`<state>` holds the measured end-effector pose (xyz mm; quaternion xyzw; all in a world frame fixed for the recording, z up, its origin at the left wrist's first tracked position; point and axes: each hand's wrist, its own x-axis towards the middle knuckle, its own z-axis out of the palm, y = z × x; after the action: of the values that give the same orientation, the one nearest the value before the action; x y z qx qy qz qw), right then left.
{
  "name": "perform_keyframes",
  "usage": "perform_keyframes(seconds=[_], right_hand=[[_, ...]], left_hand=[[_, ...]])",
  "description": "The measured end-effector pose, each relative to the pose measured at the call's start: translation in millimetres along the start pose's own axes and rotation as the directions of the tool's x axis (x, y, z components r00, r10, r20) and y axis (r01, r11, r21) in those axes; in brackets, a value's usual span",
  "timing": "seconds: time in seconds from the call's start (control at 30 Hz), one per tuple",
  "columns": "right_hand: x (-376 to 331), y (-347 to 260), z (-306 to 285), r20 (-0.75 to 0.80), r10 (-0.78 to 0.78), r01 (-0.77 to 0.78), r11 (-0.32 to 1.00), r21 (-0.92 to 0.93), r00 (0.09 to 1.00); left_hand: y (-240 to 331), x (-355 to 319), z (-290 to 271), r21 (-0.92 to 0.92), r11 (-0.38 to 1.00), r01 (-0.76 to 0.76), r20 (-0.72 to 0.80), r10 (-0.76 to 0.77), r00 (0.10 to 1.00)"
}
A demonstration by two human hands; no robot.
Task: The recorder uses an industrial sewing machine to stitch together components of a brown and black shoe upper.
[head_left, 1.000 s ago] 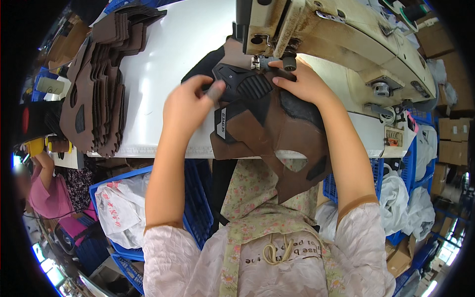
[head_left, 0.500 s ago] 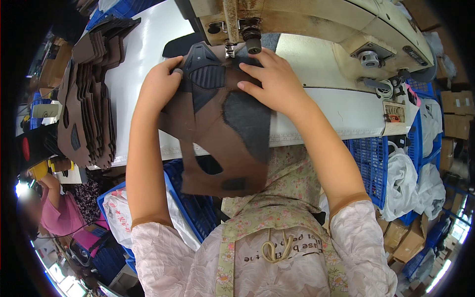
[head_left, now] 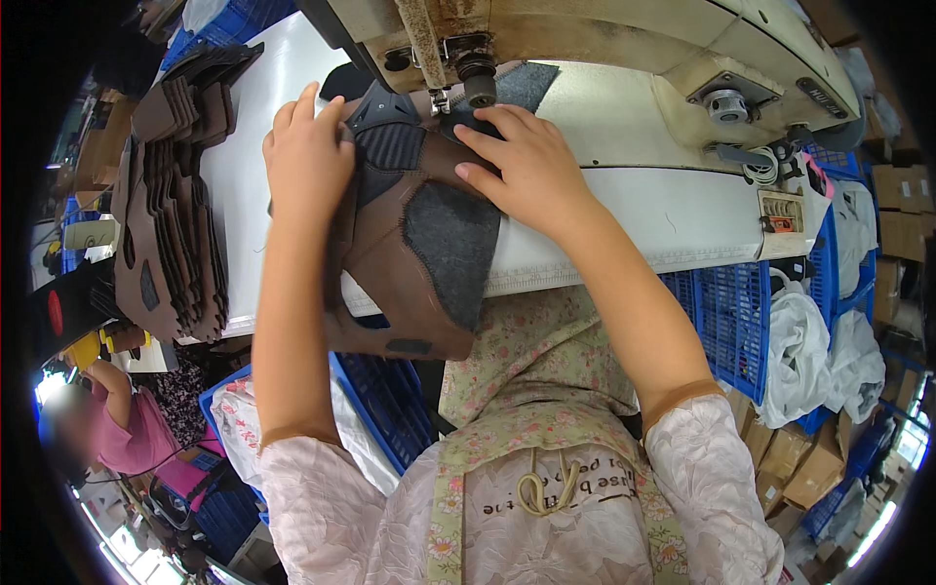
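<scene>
A brown leather-like cut piece point(head_left: 375, 268) with dark grey felt-like patches and a ribbed black insert lies on the white sewing machine table point(head_left: 624, 219). Its lower end hangs over the near edge. The presser foot point(head_left: 441, 101) of the sewing machine point(head_left: 624, 39) stands at the piece's far part; whether it presses down, I cannot tell. My right hand point(head_left: 531, 171) rests on the piece just right of the foot, fingers spread. My left hand point(head_left: 310, 161) is at the piece's left edge, fingers apart and loosely bent, partly covering it. Neither hand grips anything.
A stack of similar brown pieces point(head_left: 171, 234) lies on the table's left. Blue crates point(head_left: 721, 317) with white bags point(head_left: 795, 351) stand at the right, another blue crate point(head_left: 385, 414) below the table. A person in pink point(head_left: 146, 434) sits at the far left.
The brown piece has shifted left and away from me, turning slightly. My left hand has moved left and its fingers have lifted and spread. My right hand has slid a little left with the piece.
</scene>
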<state>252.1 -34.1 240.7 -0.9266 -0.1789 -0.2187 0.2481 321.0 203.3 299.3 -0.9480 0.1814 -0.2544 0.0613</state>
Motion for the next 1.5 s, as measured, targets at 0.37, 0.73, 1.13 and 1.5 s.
perform_keyframes(seconds=[0.37,0.73,1.13,1.5], right_hand=[[18.8,33.8,1.5,0.153,0.01,-0.038,0.984,0.176,0.988],[13.5,30.1,5.2,0.139,0.072,-0.075,0.997,0.013,0.988],[9.5,28.9,8.0,0.095,0.066,-0.063,0.997,-0.033,0.993],[6.3,25.6,6.9,0.019,0.015,-0.014,0.999,-0.045,1.0]], left_hand=[[124.2,-38.9,-39.3,-0.255,0.967,0.01,0.322,0.076,0.944],[135.3,-46.9,-17.6,-0.148,0.988,-0.033,0.246,0.069,0.967],[93.9,-45.1,-20.0,-0.268,0.933,-0.241,0.202,0.299,0.932],[90.3,-44.6,-19.8,-0.278,0.918,-0.283,0.165,0.336,0.927]])
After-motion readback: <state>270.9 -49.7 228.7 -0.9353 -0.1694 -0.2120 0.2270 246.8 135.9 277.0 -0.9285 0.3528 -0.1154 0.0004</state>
